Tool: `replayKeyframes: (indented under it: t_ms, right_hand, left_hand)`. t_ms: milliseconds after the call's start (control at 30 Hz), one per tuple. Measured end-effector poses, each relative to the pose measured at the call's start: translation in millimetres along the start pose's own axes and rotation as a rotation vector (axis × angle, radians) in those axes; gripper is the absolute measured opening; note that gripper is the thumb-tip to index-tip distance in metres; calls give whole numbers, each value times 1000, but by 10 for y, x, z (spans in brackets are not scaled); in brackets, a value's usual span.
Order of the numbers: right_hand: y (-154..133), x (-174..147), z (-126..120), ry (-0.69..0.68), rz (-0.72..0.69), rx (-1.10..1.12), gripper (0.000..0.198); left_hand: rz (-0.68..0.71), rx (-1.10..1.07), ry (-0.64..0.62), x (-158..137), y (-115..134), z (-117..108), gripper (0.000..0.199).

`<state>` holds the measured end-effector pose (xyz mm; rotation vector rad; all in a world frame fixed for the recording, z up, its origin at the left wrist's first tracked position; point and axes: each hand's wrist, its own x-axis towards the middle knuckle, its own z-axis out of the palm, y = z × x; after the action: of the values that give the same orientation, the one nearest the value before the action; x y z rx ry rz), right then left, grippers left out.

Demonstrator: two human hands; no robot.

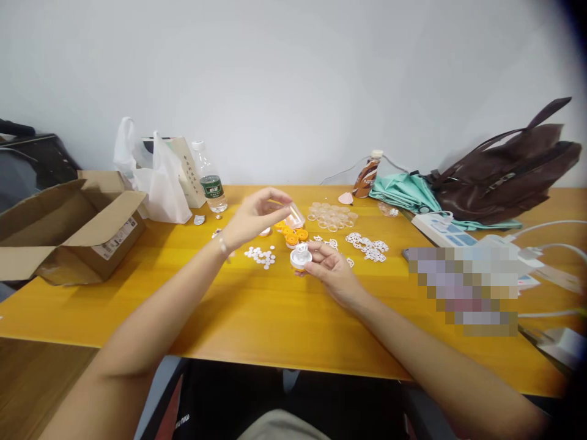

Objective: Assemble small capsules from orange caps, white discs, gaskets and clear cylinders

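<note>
Subject item: 1 white-and-orange round piece (301,261), located above the near-middle part of the table (257,324), in front of the person. It shows a wide white body, a narrower white part on top and an orange edge beneath. Being round, it shows no clear long axis across; its stepped part points up and its rim sits roughly level.

Right hand (334,272): holds the piece from its right side, thumb and fingers closed against the rim. It is the nearer of the 2 hands, being in contact.

Left hand (262,214): raised, palm turned inward, thumb and fingers apart with a narrow gap at the tips. No item is visible between them. Governing relation: from these left fingertips, the piece lies toward the person, lower and slightly to the right, clear of contact. A clear case (295,217) appears just beyond the left fingertips; whether they touch it cannot be determined.

Surroundings: orange round pieces (290,234) lie just beyond the held piece. White discs (261,256) lie loose to its left. Clear rings (332,216) are grouped beyond the right hand, and white cut-out parts (367,247) lie to that hand's right.
</note>
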<state>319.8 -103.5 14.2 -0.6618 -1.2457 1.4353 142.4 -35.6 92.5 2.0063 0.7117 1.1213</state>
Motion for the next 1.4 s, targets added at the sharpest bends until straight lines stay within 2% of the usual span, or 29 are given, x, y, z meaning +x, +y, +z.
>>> replayKeyframes:
  t_ms: [133, 333, 433, 633, 833, 1133, 1400]
  right_hand:
    - [34, 9, 26, -1, 37, -3, 33]
    - [59, 32, 8, 9, 88, -67, 34]
    - [65, 45, 1, 25, 106, -80, 35]
    - [45, 34, 26, -3, 125, -127, 30]
    - [85, 35, 6, 4, 138, -139, 31]
    - [101, 48, 31, 15, 149, -202, 33]
    - [108, 49, 29, 12, 147, -252, 30]
  left_hand:
    - [112, -10, -7, -386, 164, -28, 17]
    - [230, 5, 72, -470, 15, 94, 20]
    - [219, -8, 104, -487, -60, 110, 20]
    - [166, 92, 33, -582, -160, 156, 19]
    - [132, 91, 38, -631, -209, 193, 25]
    - [200, 236, 24, -635, -211, 184, 23]
    - [169, 195, 14, -636, -256, 218, 21]
